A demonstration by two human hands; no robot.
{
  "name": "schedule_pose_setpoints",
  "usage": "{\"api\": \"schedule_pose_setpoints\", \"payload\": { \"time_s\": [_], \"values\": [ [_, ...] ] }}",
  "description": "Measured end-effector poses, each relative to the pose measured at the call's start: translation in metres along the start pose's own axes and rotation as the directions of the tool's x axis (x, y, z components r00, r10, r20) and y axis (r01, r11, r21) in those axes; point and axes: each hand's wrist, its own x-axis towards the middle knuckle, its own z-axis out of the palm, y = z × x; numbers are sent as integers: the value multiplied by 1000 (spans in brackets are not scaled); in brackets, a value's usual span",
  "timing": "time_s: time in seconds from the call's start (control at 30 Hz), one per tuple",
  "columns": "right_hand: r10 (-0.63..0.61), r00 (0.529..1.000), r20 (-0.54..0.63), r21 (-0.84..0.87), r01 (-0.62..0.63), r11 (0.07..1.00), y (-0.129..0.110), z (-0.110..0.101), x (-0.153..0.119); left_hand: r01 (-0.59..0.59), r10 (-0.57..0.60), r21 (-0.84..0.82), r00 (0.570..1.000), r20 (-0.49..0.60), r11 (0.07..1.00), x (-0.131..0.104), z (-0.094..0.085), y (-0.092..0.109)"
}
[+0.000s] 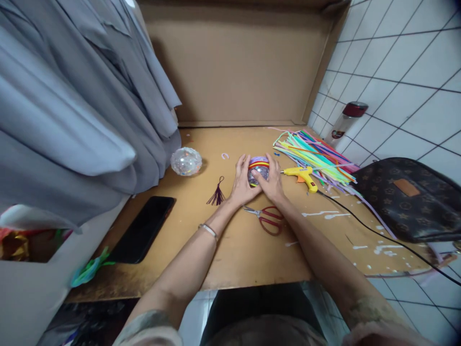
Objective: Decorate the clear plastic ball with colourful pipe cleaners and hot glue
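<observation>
Both hands hold a clear ball (258, 174) at the middle of the wooden table; purple, red and yellow strips run round its upper part. My left hand (242, 182) wraps its left side, and my right hand (272, 181) is curved round its right side with the thumb across the front. Just in front of the hands lie scissors (269, 220) with red handles, partly open. A dark tassel (216, 193) rests left of my left hand. The yellow glue gun (303, 177) lies right of my right hand, its nozzle close to the fingers.
Another clear ball (186, 161) sits at the left, near a grey cloth (90, 105). A black phone (143, 229) lies front left. Colourful pipe cleaners (317, 156), a bottle (342, 124) and a brown bag (410, 197) are at the right. The glue gun's cord runs front right.
</observation>
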Motion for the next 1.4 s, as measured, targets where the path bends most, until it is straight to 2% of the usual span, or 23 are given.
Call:
{"api": "schedule_pose_setpoints", "payload": {
  "time_s": [0.1,0.23,0.3,0.43,0.63,0.93,1.13,1.23,1.4],
  "values": [
    [25,1000,-16,39,-25,999,8,-2,-1,190,-215,-247,973,-80,950,-1,-4,-3],
    [30,1000,-8,80,-29,996,14,-6,-3,386,-502,-442,845,-181,810,1,-8,-6],
    [28,1000,-12,95,-27,995,15,-7,-4,427,-557,-493,817,-149,758,2,-10,-5],
    [50,999,-13,110,-48,993,17,-8,-4,447,-579,-588,814,-46,674,2,-11,3],
    [88,996,3,145,-88,985,22,-12,-2,426,-601,-701,799,-5,572,2,-9,10],
    [48,999,18,145,-50,988,18,-9,0,420,-632,-732,774,-19,536,5,-6,8],
    [61,998,27,145,-65,987,19,-6,3,443,-648,-756,761,32,482,7,-11,6],
    [71,996,49,155,-78,985,19,-7,3,439,-630,-748,775,36,498,8,-12,5],
    [80,993,91,181,-96,979,17,-7,3,425,-595,-681,803,-20,596,6,-10,3]
  ]
}}
